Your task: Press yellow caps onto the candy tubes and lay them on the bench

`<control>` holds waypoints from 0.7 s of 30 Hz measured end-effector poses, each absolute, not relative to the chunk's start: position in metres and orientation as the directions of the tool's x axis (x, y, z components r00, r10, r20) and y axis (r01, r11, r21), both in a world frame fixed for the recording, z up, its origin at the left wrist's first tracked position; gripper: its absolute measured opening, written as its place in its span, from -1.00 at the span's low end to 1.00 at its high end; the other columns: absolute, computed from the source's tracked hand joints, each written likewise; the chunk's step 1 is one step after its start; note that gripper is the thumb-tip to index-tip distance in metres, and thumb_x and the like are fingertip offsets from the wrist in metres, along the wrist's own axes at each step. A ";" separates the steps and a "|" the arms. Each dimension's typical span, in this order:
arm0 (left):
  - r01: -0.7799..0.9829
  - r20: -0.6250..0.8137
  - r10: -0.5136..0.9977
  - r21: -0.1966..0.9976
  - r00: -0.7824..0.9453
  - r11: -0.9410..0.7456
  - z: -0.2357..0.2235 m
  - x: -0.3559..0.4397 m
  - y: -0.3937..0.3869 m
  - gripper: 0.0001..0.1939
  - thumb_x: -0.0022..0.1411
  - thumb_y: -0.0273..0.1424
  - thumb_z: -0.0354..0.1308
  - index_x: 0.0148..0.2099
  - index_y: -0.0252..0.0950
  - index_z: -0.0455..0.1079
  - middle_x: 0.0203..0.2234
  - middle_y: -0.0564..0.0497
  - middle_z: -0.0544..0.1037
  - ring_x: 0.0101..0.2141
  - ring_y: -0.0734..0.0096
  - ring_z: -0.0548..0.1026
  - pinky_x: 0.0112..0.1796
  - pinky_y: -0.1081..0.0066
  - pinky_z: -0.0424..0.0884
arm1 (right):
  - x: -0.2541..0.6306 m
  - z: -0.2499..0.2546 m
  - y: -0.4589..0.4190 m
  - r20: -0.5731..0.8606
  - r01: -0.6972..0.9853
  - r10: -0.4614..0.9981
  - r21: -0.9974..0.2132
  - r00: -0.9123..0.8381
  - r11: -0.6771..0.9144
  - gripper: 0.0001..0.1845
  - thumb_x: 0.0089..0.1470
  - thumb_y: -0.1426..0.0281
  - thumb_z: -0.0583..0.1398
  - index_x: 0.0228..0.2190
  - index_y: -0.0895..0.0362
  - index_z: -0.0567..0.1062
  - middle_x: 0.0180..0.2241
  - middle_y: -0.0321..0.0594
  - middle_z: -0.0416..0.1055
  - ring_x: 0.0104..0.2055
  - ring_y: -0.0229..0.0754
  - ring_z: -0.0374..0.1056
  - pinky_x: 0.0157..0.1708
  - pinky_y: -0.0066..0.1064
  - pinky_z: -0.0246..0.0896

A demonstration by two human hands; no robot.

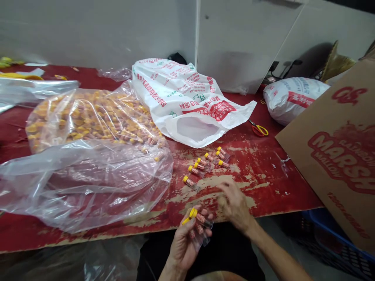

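Note:
My left hand, at the table's front edge, is closed around several small clear tubes with yellow caps and red-and-white printing. To its right, my right hand is blurred over the edge. Its fingers look bent and apart, and I see nothing in them. Just beyond it, one capped tube lies by itself on the worn red tabletop. Farther back is a loose group of similar tubes, their yellow caps mostly toward the left.
A large clear plastic bag full of yellow-capped pieces covers the left side. Behind the loose tubes lies a white printed sack. Yellow-and-red-handled scissors, a stuffed white bag, a cardboard box and a blue crate are on the right.

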State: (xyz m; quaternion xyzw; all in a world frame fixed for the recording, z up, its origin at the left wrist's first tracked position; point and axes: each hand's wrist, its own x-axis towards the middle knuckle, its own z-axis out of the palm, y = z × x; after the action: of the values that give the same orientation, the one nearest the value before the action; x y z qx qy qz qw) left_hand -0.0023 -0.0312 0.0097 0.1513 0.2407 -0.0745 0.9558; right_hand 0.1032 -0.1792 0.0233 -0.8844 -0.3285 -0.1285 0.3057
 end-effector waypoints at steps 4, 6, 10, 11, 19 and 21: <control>0.192 -0.451 -0.060 0.253 0.890 0.948 0.007 -0.006 -0.031 -0.53 0.03 -0.47 0.28 0.04 -0.26 0.38 -0.33 -0.10 0.56 -0.24 0.06 0.55 -0.49 0.39 0.44 | 0.169 0.014 -0.192 0.353 0.467 0.392 -0.159 0.850 -0.870 -0.72 0.16 0.44 0.04 -0.12 0.17 0.45 -0.15 -0.05 0.29 -0.12 -0.05 0.17 -0.12 -0.25 0.10; 0.188 -0.436 -0.064 0.249 0.898 0.950 0.005 -0.008 -0.031 -0.56 0.05 -0.46 0.26 0.03 -0.26 0.38 -0.32 -0.11 0.56 -0.25 0.06 0.56 -0.50 0.39 0.43 | 0.188 0.010 -0.190 0.300 0.433 0.390 -0.091 0.871 -0.897 -0.75 0.14 0.44 0.08 -0.16 0.17 0.46 -0.16 -0.04 0.30 -0.14 -0.03 0.14 -0.14 -0.24 0.06; 0.183 -0.421 -0.066 0.245 0.905 0.952 0.001 -0.010 -0.031 -0.56 0.06 -0.46 0.24 0.04 -0.28 0.39 -0.30 -0.14 0.57 -0.22 0.07 0.54 -0.46 0.39 0.44 | 0.192 0.005 -0.184 0.268 0.419 0.379 -0.111 0.886 -0.901 -0.81 0.14 0.43 0.09 -0.24 0.23 0.45 -0.11 0.06 0.30 -0.11 0.00 0.15 -0.15 -0.23 0.03; 0.183 -0.420 -0.068 0.241 0.905 0.953 0.000 -0.010 -0.031 -0.54 0.04 -0.46 0.25 0.04 -0.28 0.39 -0.29 -0.14 0.57 -0.21 0.08 0.54 -0.45 0.39 0.43 | 0.189 0.005 -0.186 0.248 0.428 0.389 -0.124 0.887 -0.895 -0.81 0.14 0.42 0.09 -0.24 0.24 0.44 -0.10 0.07 0.30 -0.10 0.00 0.16 -0.15 -0.25 0.04; 0.228 -0.456 -0.087 0.265 0.886 0.937 0.004 -0.006 -0.032 -0.54 0.02 -0.44 0.27 0.02 -0.35 0.39 -0.33 -0.16 0.57 -0.32 0.14 0.54 -0.56 0.43 0.40 | 0.154 0.058 -0.217 -0.220 0.561 0.595 -0.200 0.773 -0.803 -0.70 0.24 0.31 -0.01 -0.35 0.12 0.47 -0.47 -0.27 0.47 -0.45 -0.23 0.37 -0.48 -0.49 0.02; 0.241 -0.458 -0.098 0.266 0.883 0.934 0.006 -0.005 -0.032 -0.54 0.03 -0.45 0.26 0.03 -0.34 0.38 -0.32 -0.15 0.56 -0.32 0.15 0.54 -0.55 0.44 0.40 | 0.150 0.066 -0.212 -0.328 0.573 0.541 0.003 0.775 -0.819 -0.68 0.21 0.31 0.02 -0.43 0.15 0.49 -0.48 -0.17 0.51 -0.43 -0.18 0.42 -0.49 -0.47 0.01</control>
State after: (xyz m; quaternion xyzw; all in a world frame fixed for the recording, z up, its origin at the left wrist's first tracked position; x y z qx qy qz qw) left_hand -0.0049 -0.0320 0.0063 0.1595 0.2247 -0.0884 0.9572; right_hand 0.1497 -0.2121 0.0659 -0.9405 -0.2960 0.1585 -0.0513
